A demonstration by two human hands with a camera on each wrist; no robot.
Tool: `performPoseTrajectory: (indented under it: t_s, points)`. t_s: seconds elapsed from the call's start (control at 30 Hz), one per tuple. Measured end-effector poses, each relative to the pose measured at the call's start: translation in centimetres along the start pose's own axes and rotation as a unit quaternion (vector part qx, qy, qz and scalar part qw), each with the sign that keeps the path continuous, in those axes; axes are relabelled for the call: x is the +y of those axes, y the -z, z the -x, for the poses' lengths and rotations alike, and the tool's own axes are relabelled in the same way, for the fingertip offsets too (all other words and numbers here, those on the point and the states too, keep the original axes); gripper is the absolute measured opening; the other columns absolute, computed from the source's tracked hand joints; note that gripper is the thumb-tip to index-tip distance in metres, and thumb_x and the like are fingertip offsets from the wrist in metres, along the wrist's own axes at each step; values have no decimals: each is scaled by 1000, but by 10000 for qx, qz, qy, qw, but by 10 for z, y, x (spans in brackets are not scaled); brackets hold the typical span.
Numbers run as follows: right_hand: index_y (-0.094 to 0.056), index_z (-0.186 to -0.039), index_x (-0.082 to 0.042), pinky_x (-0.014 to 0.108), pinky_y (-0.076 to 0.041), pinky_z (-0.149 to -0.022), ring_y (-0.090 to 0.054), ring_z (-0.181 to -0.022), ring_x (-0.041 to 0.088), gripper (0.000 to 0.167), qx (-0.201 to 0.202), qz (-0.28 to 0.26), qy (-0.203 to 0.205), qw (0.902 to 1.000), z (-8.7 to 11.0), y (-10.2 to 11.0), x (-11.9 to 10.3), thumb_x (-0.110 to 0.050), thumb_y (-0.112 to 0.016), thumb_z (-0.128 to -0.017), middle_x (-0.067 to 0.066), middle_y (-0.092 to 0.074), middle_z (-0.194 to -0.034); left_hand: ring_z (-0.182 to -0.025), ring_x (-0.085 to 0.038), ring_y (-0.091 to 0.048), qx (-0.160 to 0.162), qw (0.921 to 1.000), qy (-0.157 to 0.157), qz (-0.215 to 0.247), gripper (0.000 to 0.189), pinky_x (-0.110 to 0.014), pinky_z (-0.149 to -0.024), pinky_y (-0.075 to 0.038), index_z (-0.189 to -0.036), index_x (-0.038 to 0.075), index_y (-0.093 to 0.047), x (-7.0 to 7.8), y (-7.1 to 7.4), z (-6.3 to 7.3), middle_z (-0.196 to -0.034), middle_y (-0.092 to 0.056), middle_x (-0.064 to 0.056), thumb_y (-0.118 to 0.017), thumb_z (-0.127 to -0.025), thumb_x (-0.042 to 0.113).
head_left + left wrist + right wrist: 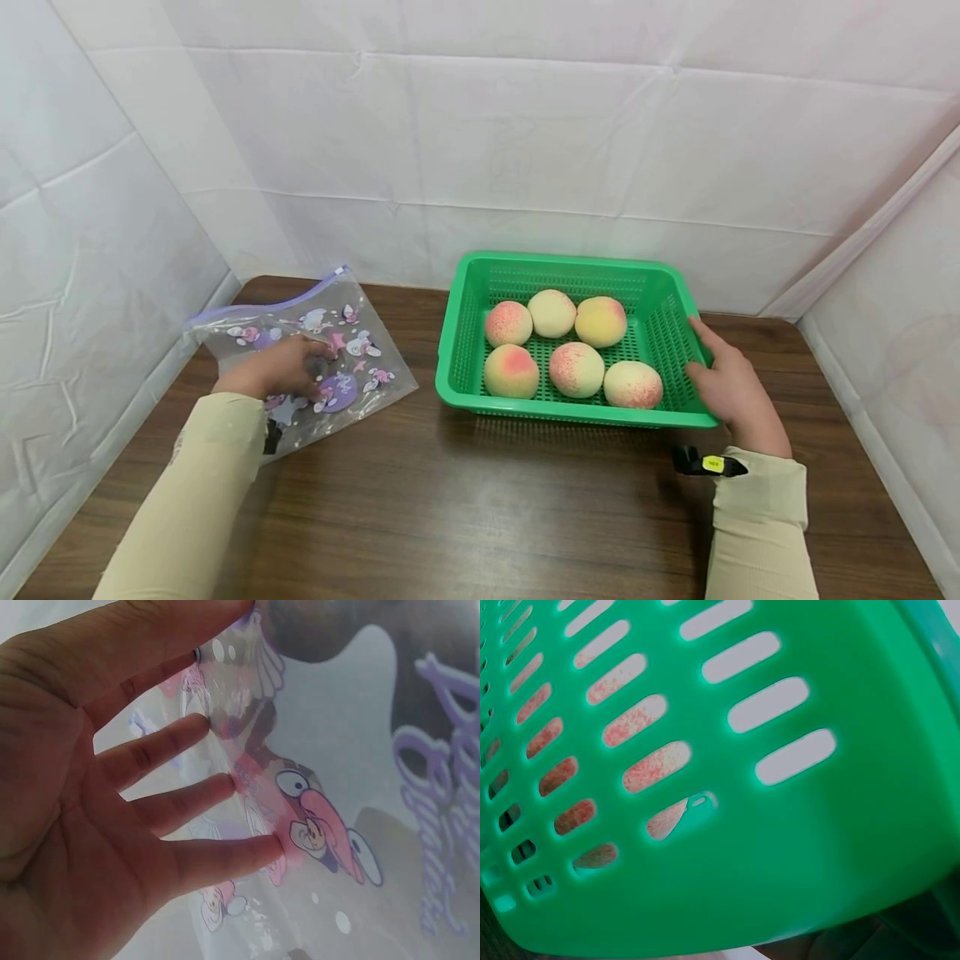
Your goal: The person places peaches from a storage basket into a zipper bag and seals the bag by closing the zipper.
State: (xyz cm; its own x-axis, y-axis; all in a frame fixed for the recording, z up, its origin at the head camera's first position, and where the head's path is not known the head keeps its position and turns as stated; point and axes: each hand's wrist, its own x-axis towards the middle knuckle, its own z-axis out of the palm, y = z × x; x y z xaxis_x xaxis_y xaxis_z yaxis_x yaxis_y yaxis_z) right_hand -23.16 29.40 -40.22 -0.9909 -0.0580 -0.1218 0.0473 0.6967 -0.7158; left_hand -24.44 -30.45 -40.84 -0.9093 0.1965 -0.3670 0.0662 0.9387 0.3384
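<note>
Backdrop: white sheeting (525,150) hangs behind and at both sides of the dark wood-grain worktop (480,500).
Bag: a clear printed bag (386,367) lies on the left of the worktop, its purple zip strip (258,311) along the far edge.
Left hand: the left hand (281,368) is unclenched, spread fingertips against the printed film, perhaps to part or steady such thin plastic.
Basket: the perforated green basket (577,411) stands right of centre, well apart from the bag.
Right hand: the right hand (738,392) grips the basket's right rim, thumb over the edge, probably for steadiness.
Peaches: six peaches (577,370) sit in two rows of three inside the basket, whose walls would stop round fruit rolling off.
</note>
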Motion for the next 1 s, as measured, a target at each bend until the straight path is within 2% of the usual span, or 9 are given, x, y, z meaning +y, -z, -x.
performPoseTrajectory:
  t_s: [0.23, 0.47, 0.73, 0.83, 1.0]
  points:
    - [-4, -156, -29, 34, -43, -54, -50, -60, 22, 71, 5, -45, -1, 10000, -1, -1, 1, -10, -37, -96, 33, -46, -135, -130, -54, -36, -83, 9999, 40, -63, 66, -66, -103, -33, -134, 9, -58, -5, 1, 1, -144, -38, -31, -82, -74, 19]
    - [-5, -156, -28, 34, -43, -53, -49, -58, 21, 71, 14, -47, 6, 10000, 1, 0, -1, -10, -37, -95, 33, -50, -130, -133, -56, -30, -75, 9999, 99, 81, 68, -68, -105, -28, -136, 10, -56, -7, 2, 5, -148, -32, -30, -81, -74, 19]
    - [-5, -156, -27, 33, -43, -54, -50, -61, 22, 71, 17, -59, -11, 10000, 1, 1, -2, -10, -37, -95, 32, -49, -131, -134, -57, -27, -172, 9994, 223, 216, 70, -69, -104, -28, -139, 11, -53, -7, 0, 4, -149, -28, -29, -81, -75, 21]
    - [-5, -156, -28, 33, -43, -53, -50, -60, 21, 71, 11, -62, -29, 10000, 1, 0, -2, -10, -37, -95, 31, -52, -126, -133, -56, -29, -236, 9989, 290, 299, 70, -68, -103, -32, -140, 12, -52, -6, 0, 4, -150, -27, -30, -79, -77, 18]
    - [-4, -156, -30, 34, -43, -53, -49, -56, 20, 71, -21, -65, -32, 10000, 1, 0, 0, -11, -37, -96, 30, -55, -122, -125, -48, -45, -263, 9989, 219, 326, 69, -62, -97, -42, -139, 8, -51, -1, -1, 4, -144, -40, -31, -79, -76, 10]
